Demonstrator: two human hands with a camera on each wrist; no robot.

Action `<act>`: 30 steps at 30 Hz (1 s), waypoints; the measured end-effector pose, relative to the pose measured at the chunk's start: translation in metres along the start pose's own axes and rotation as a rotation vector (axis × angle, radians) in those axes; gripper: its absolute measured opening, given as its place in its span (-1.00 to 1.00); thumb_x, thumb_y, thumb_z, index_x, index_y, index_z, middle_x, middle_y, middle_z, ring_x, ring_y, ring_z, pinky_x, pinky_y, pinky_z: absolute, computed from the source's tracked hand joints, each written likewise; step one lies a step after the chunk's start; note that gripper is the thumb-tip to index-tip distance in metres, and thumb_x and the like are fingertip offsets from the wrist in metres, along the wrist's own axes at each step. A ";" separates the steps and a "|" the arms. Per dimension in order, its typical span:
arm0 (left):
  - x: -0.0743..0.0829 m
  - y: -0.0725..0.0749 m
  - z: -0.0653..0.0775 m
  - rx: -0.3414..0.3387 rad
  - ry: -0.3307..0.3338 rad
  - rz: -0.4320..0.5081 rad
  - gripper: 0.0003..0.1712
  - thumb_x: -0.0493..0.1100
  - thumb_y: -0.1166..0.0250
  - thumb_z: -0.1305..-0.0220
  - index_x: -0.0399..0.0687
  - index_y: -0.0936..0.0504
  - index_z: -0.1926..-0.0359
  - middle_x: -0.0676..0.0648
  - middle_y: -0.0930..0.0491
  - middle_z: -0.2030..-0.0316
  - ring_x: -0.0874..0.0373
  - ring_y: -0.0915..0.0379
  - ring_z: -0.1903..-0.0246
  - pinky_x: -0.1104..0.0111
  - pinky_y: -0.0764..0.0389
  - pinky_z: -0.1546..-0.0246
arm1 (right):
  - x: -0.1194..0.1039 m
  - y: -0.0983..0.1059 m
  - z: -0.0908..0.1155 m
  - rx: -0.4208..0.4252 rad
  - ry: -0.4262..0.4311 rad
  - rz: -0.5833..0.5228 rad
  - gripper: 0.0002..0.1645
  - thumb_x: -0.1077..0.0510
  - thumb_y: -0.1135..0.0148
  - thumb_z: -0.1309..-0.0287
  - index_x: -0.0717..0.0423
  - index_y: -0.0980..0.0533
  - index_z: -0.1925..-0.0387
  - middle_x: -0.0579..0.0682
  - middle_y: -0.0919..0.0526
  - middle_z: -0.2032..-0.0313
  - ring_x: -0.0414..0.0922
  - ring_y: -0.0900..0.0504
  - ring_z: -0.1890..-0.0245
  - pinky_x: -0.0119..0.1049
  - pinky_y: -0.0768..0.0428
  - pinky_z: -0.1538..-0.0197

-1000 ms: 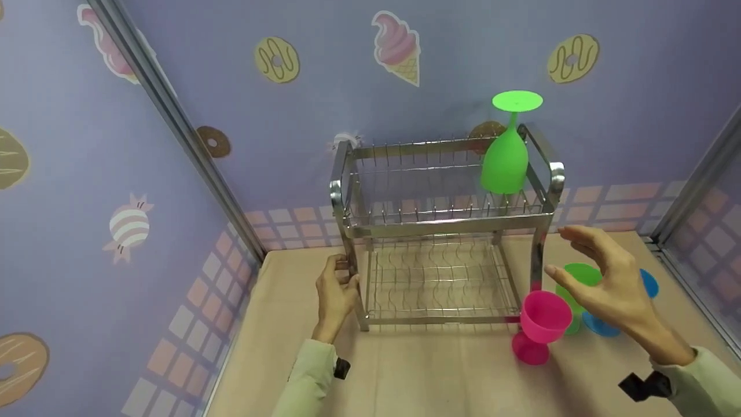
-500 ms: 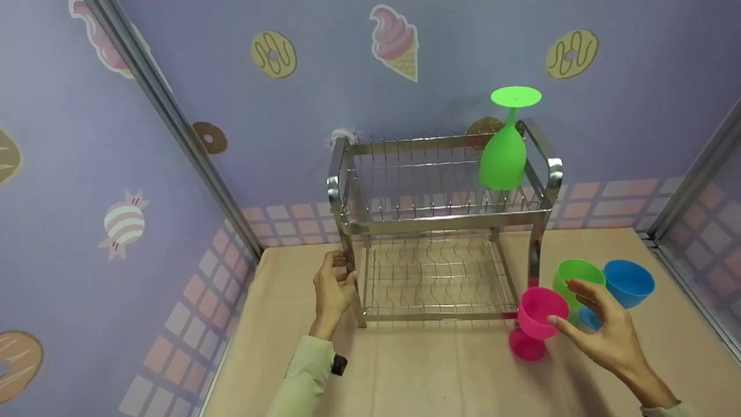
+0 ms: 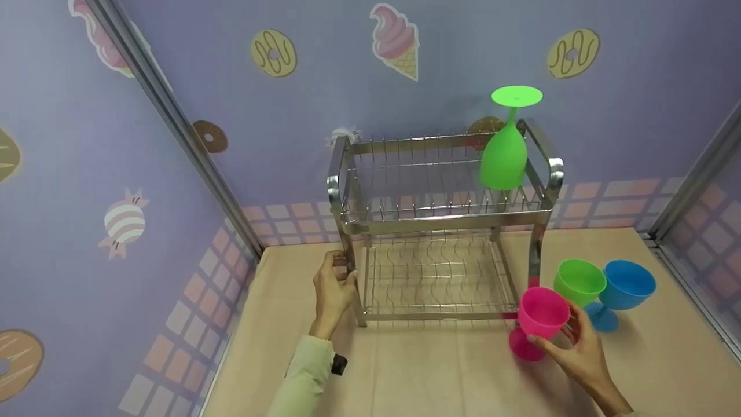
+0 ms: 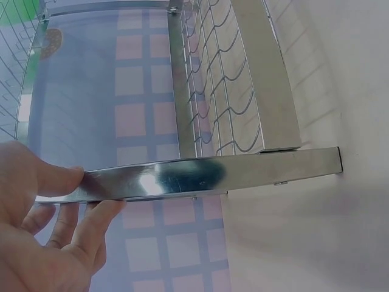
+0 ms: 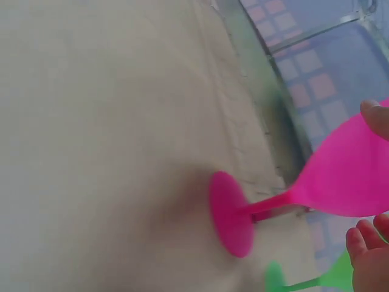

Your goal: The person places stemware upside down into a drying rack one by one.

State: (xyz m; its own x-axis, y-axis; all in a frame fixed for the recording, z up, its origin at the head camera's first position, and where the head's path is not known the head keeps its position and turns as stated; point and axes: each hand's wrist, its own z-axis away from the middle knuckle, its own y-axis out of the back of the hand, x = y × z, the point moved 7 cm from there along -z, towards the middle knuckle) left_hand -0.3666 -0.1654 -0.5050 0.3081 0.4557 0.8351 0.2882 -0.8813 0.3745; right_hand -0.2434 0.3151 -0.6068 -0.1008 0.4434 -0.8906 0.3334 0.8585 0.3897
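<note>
My left hand (image 3: 334, 292) grips the left front post of a two-tier metal dish rack (image 3: 446, 223), thumb on one side and fingers curled on the other, as the left wrist view also shows. At the rack's right front corner, a pink plastic goblet (image 3: 543, 313) stands upright on the table. Around its bowl is my right hand (image 3: 582, 350). In the right wrist view the thumb (image 5: 375, 118) overlaps the bowl, while the fingers (image 5: 358, 240) sit at its other side with a narrow gap showing. A bright green goblet (image 3: 505, 159) stands upside down on the upper tier.
Right of the rack, a green goblet (image 3: 580, 281) and a blue goblet (image 3: 629, 284) stand upright, close together. The lower tier has a wavy wire shelf (image 3: 440, 278). Patterned walls enclose the back and sides, and a beige cloth (image 3: 428, 370) covers the table.
My right hand has come down and left from beside the rack to the pink goblet, uncovering the blue and green goblets. My left hand stays on the rack post.
</note>
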 end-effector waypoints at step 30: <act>-0.001 -0.002 0.006 -0.002 0.037 0.002 -0.39 -0.47 -0.48 -0.22 -0.24 -0.52 -0.27 -0.29 -0.66 -0.08 -0.20 -0.76 0.10 0.04 -0.86 0.04 | -0.008 -0.008 0.004 -0.028 -0.045 -0.171 0.09 0.36 -0.62 -0.10 0.32 -0.18 -0.54 0.36 -0.44 -0.38 -0.64 -0.47 -0.09 -0.79 -0.53 -0.11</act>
State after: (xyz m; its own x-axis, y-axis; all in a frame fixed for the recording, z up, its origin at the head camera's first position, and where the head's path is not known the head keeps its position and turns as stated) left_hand -0.3624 -0.1635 -0.5088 0.2755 0.4487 0.8502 0.2861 -0.8826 0.3731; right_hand -0.2411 0.3039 -0.6039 -0.1117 0.2786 -0.9539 0.2884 0.9277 0.2371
